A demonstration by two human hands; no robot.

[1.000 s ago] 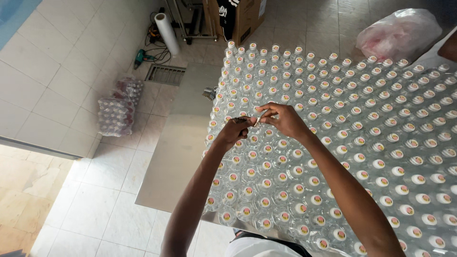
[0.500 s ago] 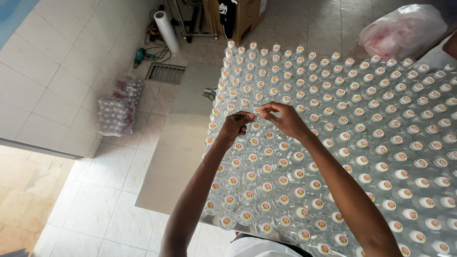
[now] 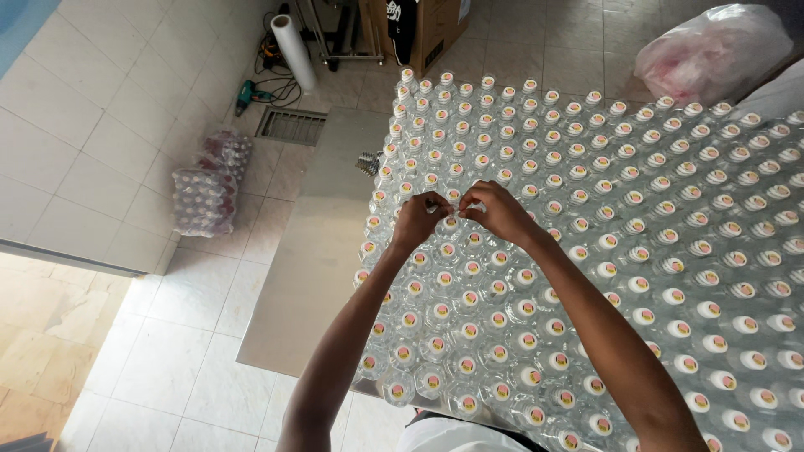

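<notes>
Bright, even daylight, soft shadows, mild glare on clear plastic, sharp focus.

Two bare hands, left hand (image 3: 416, 219) and right hand (image 3: 497, 211), far over a hundred clear capped bottles (image 3: 636, 251), one metal table (image 3: 322, 251), two shrink-wrapped bottle packs (image 3: 205, 188), one film roll (image 3: 294, 50), one pink bag (image 3: 712, 50), one cardboard box (image 3: 423, 29), one green drill (image 3: 247, 96)

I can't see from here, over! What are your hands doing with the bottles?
Left hand and right hand pinching together over one capped bottle. Clear bottles packed tight all around. Nothing blocking.
</notes>
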